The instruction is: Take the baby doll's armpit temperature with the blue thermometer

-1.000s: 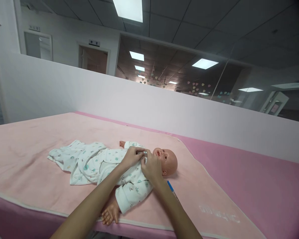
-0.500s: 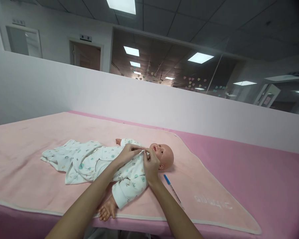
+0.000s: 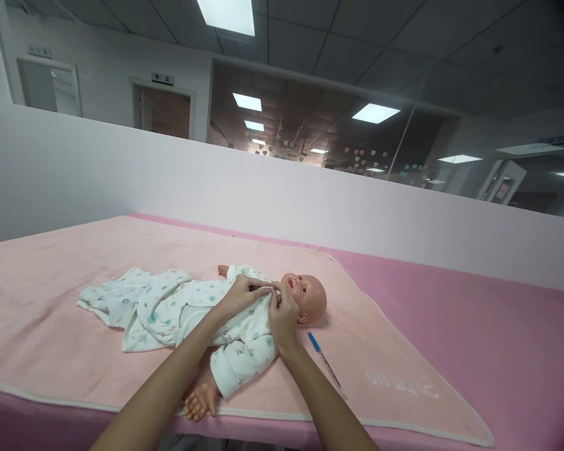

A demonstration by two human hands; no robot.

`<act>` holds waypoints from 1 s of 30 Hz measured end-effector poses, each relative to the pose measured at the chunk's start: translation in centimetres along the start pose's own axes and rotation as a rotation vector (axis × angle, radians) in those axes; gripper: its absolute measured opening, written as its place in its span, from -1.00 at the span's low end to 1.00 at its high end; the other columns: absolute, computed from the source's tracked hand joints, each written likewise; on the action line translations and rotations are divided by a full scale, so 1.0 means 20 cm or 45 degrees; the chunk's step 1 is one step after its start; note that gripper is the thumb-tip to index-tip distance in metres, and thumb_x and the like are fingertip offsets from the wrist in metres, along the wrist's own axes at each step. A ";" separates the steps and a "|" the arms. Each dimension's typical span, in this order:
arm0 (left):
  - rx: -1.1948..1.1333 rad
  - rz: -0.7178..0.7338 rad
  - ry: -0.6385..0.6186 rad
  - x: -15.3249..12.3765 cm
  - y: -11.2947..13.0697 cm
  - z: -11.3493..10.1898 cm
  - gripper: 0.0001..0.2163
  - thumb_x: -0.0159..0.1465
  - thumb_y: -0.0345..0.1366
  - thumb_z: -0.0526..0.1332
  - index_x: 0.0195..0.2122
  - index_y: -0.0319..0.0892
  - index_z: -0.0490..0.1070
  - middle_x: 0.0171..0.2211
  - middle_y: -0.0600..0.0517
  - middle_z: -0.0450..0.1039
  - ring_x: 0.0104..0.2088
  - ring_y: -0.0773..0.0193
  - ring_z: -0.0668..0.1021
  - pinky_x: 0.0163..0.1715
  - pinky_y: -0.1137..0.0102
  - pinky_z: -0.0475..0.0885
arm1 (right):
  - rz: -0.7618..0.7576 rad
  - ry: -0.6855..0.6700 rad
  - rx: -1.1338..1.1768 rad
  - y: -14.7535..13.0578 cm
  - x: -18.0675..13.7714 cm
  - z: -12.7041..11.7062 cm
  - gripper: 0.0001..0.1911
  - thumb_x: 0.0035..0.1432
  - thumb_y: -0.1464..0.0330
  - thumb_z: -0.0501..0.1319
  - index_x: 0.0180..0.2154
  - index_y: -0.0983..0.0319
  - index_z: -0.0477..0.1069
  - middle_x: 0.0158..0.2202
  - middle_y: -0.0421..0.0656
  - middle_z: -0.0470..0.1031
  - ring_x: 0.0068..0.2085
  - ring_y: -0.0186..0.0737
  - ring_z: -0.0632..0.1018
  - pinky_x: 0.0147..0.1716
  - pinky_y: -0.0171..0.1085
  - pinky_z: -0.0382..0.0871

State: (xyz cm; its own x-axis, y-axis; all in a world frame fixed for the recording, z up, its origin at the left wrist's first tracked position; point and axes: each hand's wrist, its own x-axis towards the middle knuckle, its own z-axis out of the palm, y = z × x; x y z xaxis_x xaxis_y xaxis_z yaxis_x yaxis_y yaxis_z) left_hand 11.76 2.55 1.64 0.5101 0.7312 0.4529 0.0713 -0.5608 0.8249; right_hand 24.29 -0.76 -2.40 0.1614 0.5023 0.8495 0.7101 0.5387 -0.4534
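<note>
The left hand (image 3: 242, 297) and right hand (image 3: 284, 316) meet at the neckline of the printed garment (image 3: 167, 304), fingers (image 3: 260, 284) of both pinched together on its cloth. The doll (image 3: 314, 297) wearing it lies face-up on the peach blanket (image 3: 380, 351), near a blue-capped pen (image 3: 326, 364).

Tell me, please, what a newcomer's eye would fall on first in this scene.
Probably the baby doll comes first, lying face-up in a printed white outfit on the peach mat. Next come the left hand and right hand, pinching the outfit at the neck. A slim blue-ended stick lies on the mat near the doll's head.
</note>
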 end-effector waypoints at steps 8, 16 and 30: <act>0.177 0.044 0.032 -0.01 0.00 0.01 -0.74 0.17 -0.28 0.08 -0.18 -0.20 0.46 -0.35 0.02 0.52 -0.34 0.24 0.49 -0.33 0.41 0.36 | -0.012 0.001 -0.023 0.02 0.00 0.01 -0.76 0.16 0.46 -0.05 -0.24 0.24 0.36 -0.29 -0.13 0.48 -0.24 -0.27 0.48 -0.24 -0.30 0.35; 0.180 0.065 0.104 -0.01 -0.02 0.02 -0.78 0.06 -0.37 0.16 -0.25 -0.23 0.43 -0.29 -0.02 0.48 -0.26 0.24 0.48 -0.27 0.41 0.36 | -0.003 -0.018 -0.033 0.00 0.00 0.00 -0.77 0.14 0.47 -0.04 -0.27 0.23 0.37 -0.33 -0.16 0.48 -0.31 -0.28 0.48 -0.32 -0.32 0.35; 0.546 0.092 0.150 0.00 -0.03 0.02 -0.82 0.03 -0.34 0.13 -0.34 -0.20 0.46 -0.33 -0.02 0.46 -0.29 0.19 0.45 -0.29 0.39 0.30 | 0.017 -0.009 -0.039 0.01 0.00 0.01 -0.77 0.13 0.45 -0.04 -0.29 0.24 0.38 -0.34 -0.14 0.49 -0.35 -0.26 0.48 -0.34 -0.30 0.36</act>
State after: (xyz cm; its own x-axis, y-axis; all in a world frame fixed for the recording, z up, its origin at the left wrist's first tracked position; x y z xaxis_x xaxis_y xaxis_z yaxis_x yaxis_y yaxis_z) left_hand 12.05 2.68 0.89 0.4273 0.7097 0.5601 0.4006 -0.7040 0.5864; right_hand 24.34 -0.54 -2.52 0.1663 0.5143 0.8413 0.7286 0.5108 -0.4563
